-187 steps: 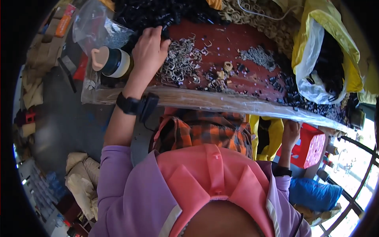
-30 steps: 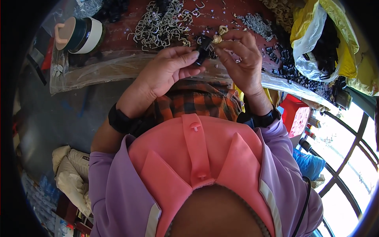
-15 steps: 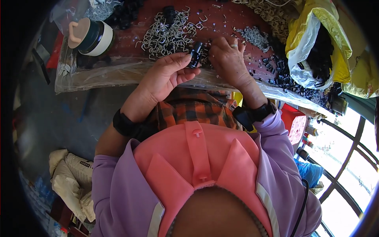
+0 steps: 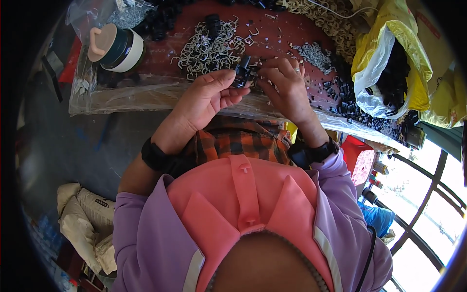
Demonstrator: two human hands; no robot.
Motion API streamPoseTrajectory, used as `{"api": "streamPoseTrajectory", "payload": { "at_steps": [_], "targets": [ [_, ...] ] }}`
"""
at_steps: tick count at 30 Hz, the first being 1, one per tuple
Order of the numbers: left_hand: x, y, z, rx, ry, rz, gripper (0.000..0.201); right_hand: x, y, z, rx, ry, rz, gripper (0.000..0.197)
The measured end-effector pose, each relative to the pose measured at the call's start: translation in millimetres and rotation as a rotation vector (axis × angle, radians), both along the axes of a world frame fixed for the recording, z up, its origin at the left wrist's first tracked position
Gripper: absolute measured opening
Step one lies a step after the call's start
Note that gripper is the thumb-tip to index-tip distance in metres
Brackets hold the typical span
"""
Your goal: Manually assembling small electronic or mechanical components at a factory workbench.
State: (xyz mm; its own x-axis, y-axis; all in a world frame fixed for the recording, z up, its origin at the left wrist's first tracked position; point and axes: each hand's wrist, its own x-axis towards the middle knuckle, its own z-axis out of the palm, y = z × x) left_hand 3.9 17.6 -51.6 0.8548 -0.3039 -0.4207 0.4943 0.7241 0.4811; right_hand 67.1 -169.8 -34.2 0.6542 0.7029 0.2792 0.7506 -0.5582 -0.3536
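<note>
- Black plastic clip point(image 4: 242, 74) pinched upright in left hand point(image 4: 206, 97), presented for fitting;
- right hand point(image 4: 284, 85) at 3 o'clock, fingertips narrowed on its top;
- wire hooks point(image 4: 209, 46) heaped at 11 o'clock on table point(image 4: 160, 58), within reach.

The right hand point(image 4: 284, 87) hides what its fingertips pinch against the small black part point(image 4: 242, 73)
</note>
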Motion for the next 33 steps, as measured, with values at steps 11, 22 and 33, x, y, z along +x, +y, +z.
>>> {"api": "streamPoseTrajectory", "payload": {
  "at_steps": [11,22,33],
  "targets": [
    [-2.3,6.7,-2.3,-0.044,-0.066,-0.172,0.019,-10.2,4.5,22.2,0.153,0.041,0.300,0.029],
    [-3.4,6.0,-3.4,0.003,-0.058,-0.222,0.019,-13.1,6.3,20.5,0.021,0.025,0.309,0.029],
    [-5.4,11.9,-1.1,0.038,-0.010,-0.087,0.023,-7.2,-5.1,-10.2,-0.214,-0.152,-0.025,0.018]
  ]
}}
